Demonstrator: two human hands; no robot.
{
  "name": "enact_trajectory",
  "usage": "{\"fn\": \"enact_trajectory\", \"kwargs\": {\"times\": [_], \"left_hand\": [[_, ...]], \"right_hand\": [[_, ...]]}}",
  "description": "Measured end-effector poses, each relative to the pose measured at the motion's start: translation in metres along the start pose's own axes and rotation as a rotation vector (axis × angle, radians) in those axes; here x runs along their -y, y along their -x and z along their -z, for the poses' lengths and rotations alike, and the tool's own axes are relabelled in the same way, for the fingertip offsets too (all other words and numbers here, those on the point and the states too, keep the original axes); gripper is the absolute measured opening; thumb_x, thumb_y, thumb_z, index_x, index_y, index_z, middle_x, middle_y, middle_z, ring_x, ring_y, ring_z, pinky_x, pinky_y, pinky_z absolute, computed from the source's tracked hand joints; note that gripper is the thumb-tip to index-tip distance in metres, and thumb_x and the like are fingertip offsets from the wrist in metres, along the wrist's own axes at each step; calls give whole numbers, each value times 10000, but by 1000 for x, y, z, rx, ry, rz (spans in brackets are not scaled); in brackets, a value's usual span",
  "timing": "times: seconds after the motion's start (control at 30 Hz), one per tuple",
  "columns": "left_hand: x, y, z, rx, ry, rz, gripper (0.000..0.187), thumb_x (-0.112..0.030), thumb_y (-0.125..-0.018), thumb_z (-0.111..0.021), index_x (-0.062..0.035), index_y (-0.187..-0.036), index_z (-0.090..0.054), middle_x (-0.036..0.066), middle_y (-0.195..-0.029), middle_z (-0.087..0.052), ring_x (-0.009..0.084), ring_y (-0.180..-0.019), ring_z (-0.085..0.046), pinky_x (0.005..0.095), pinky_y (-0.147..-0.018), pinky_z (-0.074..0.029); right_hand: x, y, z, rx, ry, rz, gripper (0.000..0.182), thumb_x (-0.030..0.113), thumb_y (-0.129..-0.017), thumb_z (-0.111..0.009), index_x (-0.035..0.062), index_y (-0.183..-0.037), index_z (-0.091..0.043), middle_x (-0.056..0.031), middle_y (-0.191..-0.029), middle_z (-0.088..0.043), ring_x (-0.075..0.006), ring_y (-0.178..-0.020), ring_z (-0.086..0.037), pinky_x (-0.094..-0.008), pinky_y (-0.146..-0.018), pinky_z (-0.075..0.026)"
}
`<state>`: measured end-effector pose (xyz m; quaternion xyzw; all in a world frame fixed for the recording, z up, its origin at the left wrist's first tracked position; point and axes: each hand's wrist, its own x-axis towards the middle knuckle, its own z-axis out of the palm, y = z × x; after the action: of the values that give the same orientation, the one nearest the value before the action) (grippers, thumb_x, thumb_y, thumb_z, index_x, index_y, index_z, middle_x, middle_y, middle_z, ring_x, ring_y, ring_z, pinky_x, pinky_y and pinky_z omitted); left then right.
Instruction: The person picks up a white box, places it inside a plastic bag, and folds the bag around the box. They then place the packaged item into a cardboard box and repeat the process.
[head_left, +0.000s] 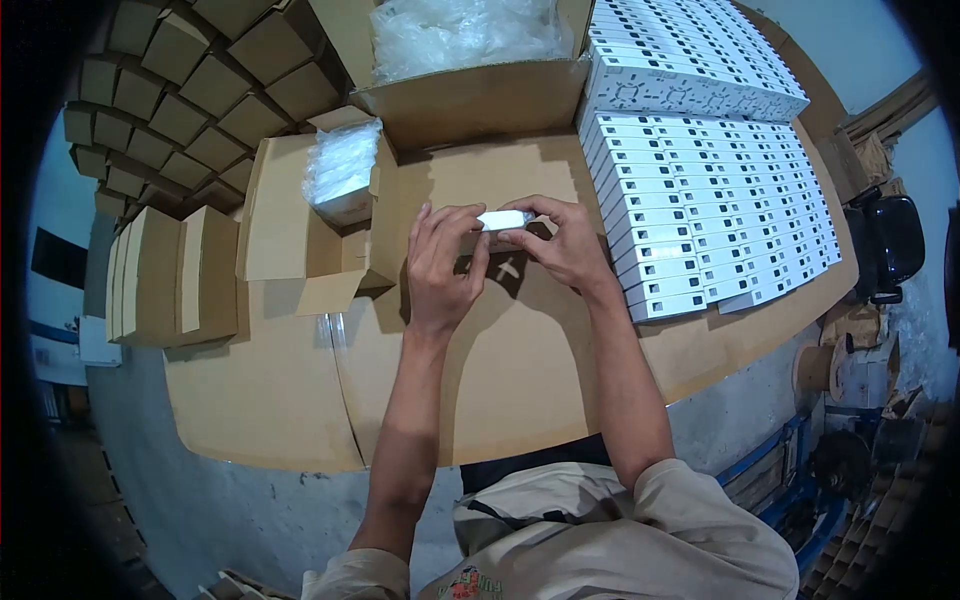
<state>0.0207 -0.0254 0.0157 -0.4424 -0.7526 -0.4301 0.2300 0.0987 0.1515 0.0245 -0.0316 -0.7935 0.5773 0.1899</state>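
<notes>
A small white block-shaped item (505,221) is held up level above the cardboard-covered table, between my two hands. My right hand (568,248) pinches its right end with thumb and fingers. At its left end are the closed-in fingertips of my left hand (443,268), with the other fingers raised. What is printed or fitted on the item is too small to make out. To the left of my hands stands an open cardboard box (280,215), partly filled with clear-wrapped packs (343,165).
Stacked rows of white boxes (670,215) with dark square marks stand on the right. Behind, a large carton (470,105) holds clear plastic bags (465,40). Brown boxes (185,90) are piled at the back left, and several more (165,275) stand at the left edge.
</notes>
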Motion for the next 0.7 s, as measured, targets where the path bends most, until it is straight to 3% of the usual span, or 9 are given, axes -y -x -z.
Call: {"fn": "enact_trajectory", "kwargs": {"times": [0.1, 0.2, 0.3, 0.4, 0.5, 0.6, 0.7], "left_hand": [[11, 1, 2, 26, 209, 106, 286, 14, -846, -750, -58, -1098, -638, 97, -1128, -729, 280, -1084, -687, 473, -1077, -466], [9, 2, 3, 61, 524, 408, 298, 45, -851, -747, -24, -1112, -620, 126, -1104, -721, 237, -1072, -691, 391, -1035, -496], [17, 4, 2, 99, 645, 433, 337, 83, -887, -719, 1, -1176, -566, 125, -1161, -673, 178, -1124, -634, 318, -997, -507], [21, 4, 1, 93, 762, 492, 341, 85, -871, -736, 14, -1163, -576, 117, -1131, -675, 181, -1100, -640, 319, -990, -501], [22, 2, 2, 116, 844, 554, 365, 87, -879, -731, 5, -1192, -561, 107, -1144, -661, 173, -1118, -628, 310, -984, -499], [21, 1, 1, 109, 828, 544, 395, 80, -885, -732, 1, -1222, -541, 101, -1150, -652, 167, -1122, -624, 302, -984, -497], [19, 0, 1, 113, 829, 589, 430, 61, -895, -733, -8, -1262, -520, 91, -1166, -630, 159, -1108, -619, 294, -977, -495]], "right_hand": [[2, 0, 1, 4, 41, -6, 273, 76, -862, -793, 4, -1118, -733, -101, -1009, -759, -177, -927, -713, -317, -773, -578], [-2, 0, 1, -4, 104, 8, 287, 78, -837, -808, 15, -1109, -739, -103, -1050, -748, -205, -973, -708, -337, -815, -568], [-4, -3, 0, -35, 103, 155, 312, 67, -808, -820, 28, -1109, -745, -96, -1118, -734, -225, -1059, -686, -348, -878, -548], [2, 1, 0, -71, 132, 144, 325, 51, -794, -823, 53, -1111, -753, -82, -1172, -723, -224, -1132, -661, -346, -913, -539], [11, 2, -3, -91, -21, 113, 339, 27, -785, -815, 77, -1116, -759, -65, -1172, -728, -227, -1132, -654, -354, -930, -536], [1, 0, 0, -13, 68, 178, 360, 3, -782, -798, 97, -1128, -763, -64, -1151, -736, -232, -1104, -653, -362, -929, -537], [7, 3, 1, -26, 99, 70, 361, -14, -782, -788, 98, -1125, -767, -70, -1094, -748, -223, -1057, -652, -347, -864, -552]]}}
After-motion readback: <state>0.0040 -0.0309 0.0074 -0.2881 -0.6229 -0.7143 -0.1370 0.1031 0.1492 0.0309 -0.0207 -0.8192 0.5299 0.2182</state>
